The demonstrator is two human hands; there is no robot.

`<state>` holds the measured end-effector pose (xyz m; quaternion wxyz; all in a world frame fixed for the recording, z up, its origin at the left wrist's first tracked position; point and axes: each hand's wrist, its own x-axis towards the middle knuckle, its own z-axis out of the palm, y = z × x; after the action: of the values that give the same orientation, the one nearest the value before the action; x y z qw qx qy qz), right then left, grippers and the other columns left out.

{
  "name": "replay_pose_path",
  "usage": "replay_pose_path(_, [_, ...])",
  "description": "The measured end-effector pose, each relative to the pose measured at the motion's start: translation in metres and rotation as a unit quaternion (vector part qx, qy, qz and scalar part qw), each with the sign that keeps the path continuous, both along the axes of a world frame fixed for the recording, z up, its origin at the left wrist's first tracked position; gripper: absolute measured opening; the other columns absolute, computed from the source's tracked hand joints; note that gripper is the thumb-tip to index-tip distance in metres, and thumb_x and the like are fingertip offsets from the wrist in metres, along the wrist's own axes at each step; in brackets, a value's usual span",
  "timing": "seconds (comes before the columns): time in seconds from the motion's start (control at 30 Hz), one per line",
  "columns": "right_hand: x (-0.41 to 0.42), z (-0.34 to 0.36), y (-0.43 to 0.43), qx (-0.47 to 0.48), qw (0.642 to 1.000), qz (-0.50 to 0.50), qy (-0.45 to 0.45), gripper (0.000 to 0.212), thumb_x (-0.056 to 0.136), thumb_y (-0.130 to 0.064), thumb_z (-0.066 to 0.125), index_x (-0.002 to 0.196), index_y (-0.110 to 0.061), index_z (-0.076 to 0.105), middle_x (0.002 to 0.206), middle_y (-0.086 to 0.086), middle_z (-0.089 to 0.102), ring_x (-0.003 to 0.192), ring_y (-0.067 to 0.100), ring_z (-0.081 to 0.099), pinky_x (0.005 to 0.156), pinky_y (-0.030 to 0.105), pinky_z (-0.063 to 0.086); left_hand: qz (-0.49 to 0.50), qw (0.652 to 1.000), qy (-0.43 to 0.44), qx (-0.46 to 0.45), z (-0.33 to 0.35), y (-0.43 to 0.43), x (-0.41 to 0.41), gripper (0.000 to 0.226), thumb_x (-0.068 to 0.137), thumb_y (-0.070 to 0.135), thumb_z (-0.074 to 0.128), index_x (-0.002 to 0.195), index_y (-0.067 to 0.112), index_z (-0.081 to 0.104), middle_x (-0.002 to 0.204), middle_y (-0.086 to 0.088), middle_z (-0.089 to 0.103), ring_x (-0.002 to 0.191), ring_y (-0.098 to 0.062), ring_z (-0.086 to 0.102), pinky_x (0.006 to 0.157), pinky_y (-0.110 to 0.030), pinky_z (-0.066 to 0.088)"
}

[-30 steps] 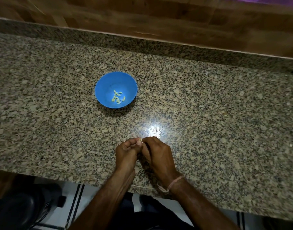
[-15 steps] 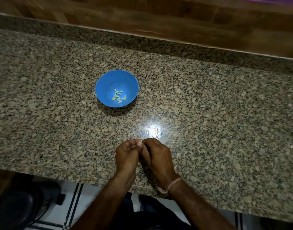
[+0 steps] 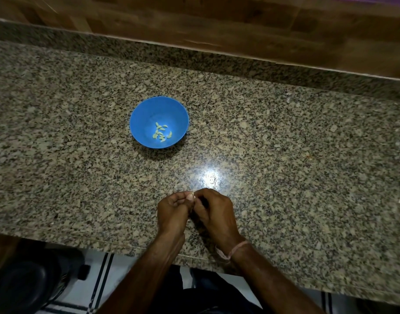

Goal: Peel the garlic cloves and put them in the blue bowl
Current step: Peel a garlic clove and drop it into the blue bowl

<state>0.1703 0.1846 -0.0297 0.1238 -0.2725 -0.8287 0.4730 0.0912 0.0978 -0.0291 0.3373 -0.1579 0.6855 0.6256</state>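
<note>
Little has moved; the hands stay together near the counter (image 3: 285, 155) edge. The blue bowl (image 3: 144, 118), further back on the left, holds peeled cloves (image 3: 161, 132). The left hand (image 3: 173, 209) and right hand (image 3: 215, 211) both pinch a barely visible clove (image 3: 193, 197): steady it with one, strip skin with the other.

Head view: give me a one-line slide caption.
Mid-peel: left hand and right hand pinch a barely visible clove at the near edge of the counter; the bowl beyond holds several peeled cloves.
</note>
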Motion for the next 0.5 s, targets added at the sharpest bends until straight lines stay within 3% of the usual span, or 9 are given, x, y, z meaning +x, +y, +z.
replay_pose_path(0.27, [0.001,-0.002,0.004,-0.046,0.999,-0.001,0.023,0.013,0.102,-0.021,0.065,0.101,-0.02,0.077,0.091,-0.008,0.073,0.084,0.006,0.068,0.073,0.029,0.056,0.01,1.0,-0.024,0.012,-0.002,0.0,-0.003,0.007,0.094,0.001,0.07,0.099,0.004,0.074,0.087,-0.015,0.078,0.075,-0.019,0.073,0.063,-0.025,0.058])
replay_pose_path(0.4, [0.002,-0.006,0.008,-0.215,0.973,-0.074,0.038,0.007,0.095,-0.009,0.073,0.094,-0.013,0.078,0.087,-0.001,0.078,0.084,0.017,0.076,0.078,0.038,0.062,-0.009,0.998,-0.05,0.028,-0.004,-0.002,-0.005,0.009,0.093,0.001,0.071,0.102,0.002,0.074,0.086,-0.016,0.076,0.071,-0.018,0.068,0.066,-0.028,0.057])
replay_pose_path(0.5, [0.003,-0.013,0.013,-0.261,0.962,-0.075,0.023,0.004,0.094,-0.011,0.074,0.095,-0.014,0.078,0.088,0.004,0.079,0.086,0.025,0.076,0.082,0.049,0.063,-0.03,0.998,-0.052,0.033,-0.006,-0.004,-0.005,0.008,0.094,0.002,0.07,0.1,0.003,0.074,0.087,-0.016,0.077,0.074,-0.019,0.069,0.066,-0.027,0.057])
